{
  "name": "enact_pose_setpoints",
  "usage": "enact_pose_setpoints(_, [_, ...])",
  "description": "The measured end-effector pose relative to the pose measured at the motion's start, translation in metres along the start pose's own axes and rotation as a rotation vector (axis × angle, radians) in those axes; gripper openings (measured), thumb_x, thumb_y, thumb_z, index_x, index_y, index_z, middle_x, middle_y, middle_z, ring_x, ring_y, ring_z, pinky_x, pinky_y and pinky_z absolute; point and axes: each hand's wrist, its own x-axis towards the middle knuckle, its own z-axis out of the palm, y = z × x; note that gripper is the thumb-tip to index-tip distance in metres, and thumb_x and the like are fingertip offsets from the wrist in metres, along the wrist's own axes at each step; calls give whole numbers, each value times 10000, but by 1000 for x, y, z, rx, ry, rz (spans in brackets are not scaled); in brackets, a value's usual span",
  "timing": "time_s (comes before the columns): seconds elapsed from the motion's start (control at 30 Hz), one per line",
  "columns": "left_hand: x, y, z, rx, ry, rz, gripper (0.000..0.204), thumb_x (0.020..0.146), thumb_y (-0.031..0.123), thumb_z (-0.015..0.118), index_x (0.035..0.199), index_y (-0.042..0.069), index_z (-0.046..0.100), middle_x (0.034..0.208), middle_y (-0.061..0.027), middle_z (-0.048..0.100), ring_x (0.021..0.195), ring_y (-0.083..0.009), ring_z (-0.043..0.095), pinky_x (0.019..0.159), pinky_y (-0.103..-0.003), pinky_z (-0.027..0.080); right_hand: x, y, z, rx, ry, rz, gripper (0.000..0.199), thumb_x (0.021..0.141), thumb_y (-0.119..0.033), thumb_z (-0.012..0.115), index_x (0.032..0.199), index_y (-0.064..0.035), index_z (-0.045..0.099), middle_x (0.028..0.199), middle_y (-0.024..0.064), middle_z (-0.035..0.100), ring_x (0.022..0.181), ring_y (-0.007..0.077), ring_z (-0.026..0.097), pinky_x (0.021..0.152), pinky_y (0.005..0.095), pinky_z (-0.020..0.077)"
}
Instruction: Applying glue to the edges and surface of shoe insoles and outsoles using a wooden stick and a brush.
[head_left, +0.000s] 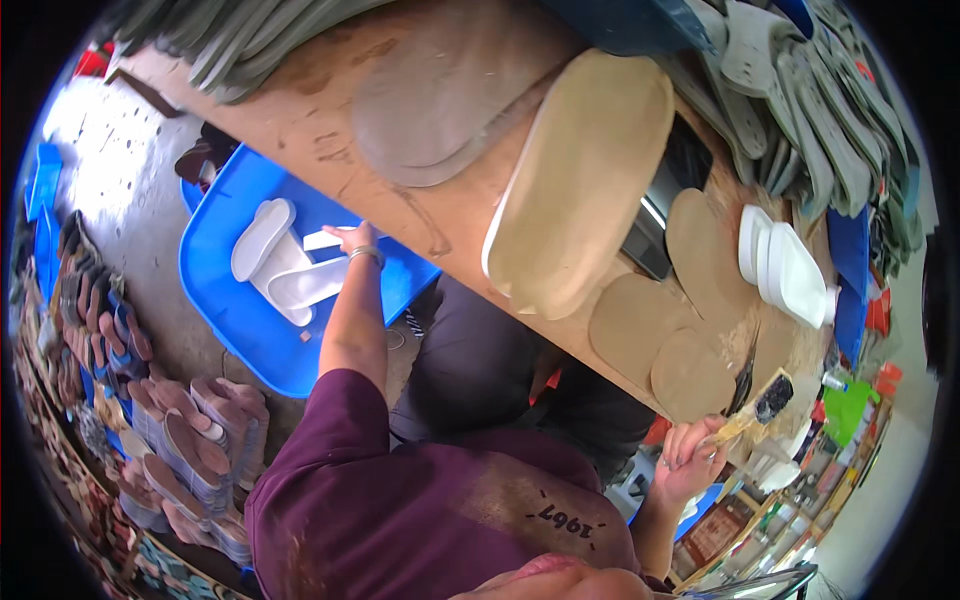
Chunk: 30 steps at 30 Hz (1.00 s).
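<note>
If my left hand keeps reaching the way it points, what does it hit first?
Probably the white shoe soles in the blue tray: the left hand reaches toward them, fingers near a small white piece. Depth is unclear.

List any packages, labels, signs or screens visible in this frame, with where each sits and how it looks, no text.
Green package: far right, beyond the workbench's end, bright green and boxy; details too small to tell.
Red items: right edge beside the bench, possibly packs; too blurred to tell.
Shelf goods: lower right, rows of small multicoloured containers on racks.
Shirt print: dark marking on the maroon shirt, bottom centre.
No screens or signs visible.
</note>
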Motion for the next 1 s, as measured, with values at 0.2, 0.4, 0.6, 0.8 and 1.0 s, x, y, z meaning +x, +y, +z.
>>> enact_pose_setpoints(0.2, [-123,76,-30,-414,-194,89,948,771,72,538,1526,139,-30,1089,-131,548,846,-236,583,737,-351,501,-7,2,0,95,59,-21,469,964,-389,524,1181,27,520,529,-22,344,406,57,281,376,206,219])
enact_pose_setpoints(0.4, [-256,143,-182,-569,-436,388,664,779,58,453,1437,48,361,1273,-93,537,1086,-215,562,911,-319,470,-6,9,14,57,-37,-9,329,939,-173,569,1191,19,480,662,-1,431,462,42,335,399,178,262])
enact_pose_setpoints(0.6, [-409,176,-256,-305,-977,474,659,819,0,471,1458,-1,309,1389,-81,476,1230,-159,488,1020,-290,384,9,16,70,77,-256,165,317,926,-120,595,1169,-12,424,916,95,660,509,8,392,440,148,290])
enact_pose_setpoints(0.8, [-514,201,-223,-29,-1248,681,646,858,6,447,1478,1,265,1333,-66,495,1188,-136,487,1007,-278,370,14,-5,71,39,-308,161,488,839,-164,740,1183,-20,426,1057,126,642,812,104,602,727,225,505])
enact_pose_setpoints(1.0, [-572,199,-178,53,-1422,771,668,861,95,530,1464,5,257,1325,-95,483,1196,-154,478,1013,-297,375,-4,-31,10,-11,-174,97,493,803,-56,724,1182,1,412,979,114,604,865,148,615,776,270,523])
